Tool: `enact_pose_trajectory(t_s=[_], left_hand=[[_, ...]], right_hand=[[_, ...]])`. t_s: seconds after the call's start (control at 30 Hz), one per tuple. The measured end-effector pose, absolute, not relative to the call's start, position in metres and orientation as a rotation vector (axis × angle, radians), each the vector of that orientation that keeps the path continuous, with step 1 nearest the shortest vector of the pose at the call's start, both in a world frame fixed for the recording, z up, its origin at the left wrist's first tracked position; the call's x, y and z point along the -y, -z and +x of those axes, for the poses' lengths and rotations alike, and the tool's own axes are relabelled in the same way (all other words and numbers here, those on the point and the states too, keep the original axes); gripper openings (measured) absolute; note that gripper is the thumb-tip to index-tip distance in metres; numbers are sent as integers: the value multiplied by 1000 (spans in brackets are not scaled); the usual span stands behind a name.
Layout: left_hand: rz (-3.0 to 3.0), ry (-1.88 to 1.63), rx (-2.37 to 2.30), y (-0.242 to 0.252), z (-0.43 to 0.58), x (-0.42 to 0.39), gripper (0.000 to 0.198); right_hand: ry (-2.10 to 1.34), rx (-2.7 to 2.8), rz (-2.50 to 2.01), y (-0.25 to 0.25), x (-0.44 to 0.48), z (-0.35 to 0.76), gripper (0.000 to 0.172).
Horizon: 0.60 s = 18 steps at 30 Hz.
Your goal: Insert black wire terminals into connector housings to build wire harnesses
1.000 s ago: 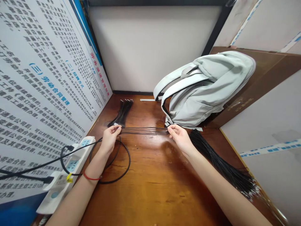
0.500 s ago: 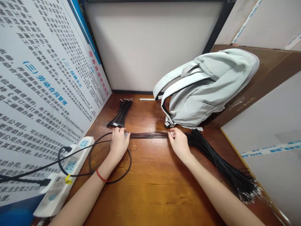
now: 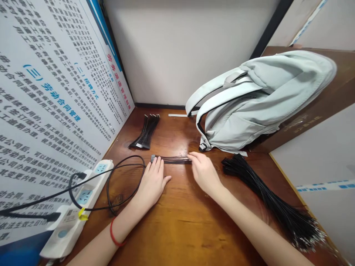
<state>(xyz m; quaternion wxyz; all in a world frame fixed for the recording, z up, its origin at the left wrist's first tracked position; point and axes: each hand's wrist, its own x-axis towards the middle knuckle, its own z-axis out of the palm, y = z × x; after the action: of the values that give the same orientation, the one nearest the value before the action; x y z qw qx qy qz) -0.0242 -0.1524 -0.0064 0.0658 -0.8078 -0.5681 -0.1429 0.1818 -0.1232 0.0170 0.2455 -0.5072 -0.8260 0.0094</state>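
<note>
A thin row of dark wires lies across the wooden table, with a small grey connector at its left end. My left hand rests flat, fingers stretched and thumb apart, its fingertips against the wires close to the connector. At the other end, my right hand has its fingers closed on the wires; their right ends are hidden beneath it. To the right of this hand lies a long bundle of black wires with shiny metal tips. A shorter black wire bundle sits behind my left hand.
A white power strip with plugged-in black cords stands along the left panel. Its looped black cable reaches close to my left hand. A pale backpack leans against a cardboard box at the back right. A white strip lies near the back wall.
My left hand has let go of the connector end and spread flat just right of it. My right hand has moved slightly left along the wires. The view has shifted a little.
</note>
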Motion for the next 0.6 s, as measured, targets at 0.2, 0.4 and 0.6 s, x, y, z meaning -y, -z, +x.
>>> enact_pose_trajectory(t_s=[0.2, 0.4, 0.6], left_hand=[[-2456, 341, 1712, 13, -24, 157, 55], [-2417, 431, 1741, 9, -19, 157, 52], [-2505, 350, 1709, 13, -18, 151, 53]], right_hand=[[-275, 2578, -1277, -13, 127, 134, 51], [-314, 2594, -1314, -9, 126, 132, 54], [-294, 2638, -1302, -11, 125, 133, 53]])
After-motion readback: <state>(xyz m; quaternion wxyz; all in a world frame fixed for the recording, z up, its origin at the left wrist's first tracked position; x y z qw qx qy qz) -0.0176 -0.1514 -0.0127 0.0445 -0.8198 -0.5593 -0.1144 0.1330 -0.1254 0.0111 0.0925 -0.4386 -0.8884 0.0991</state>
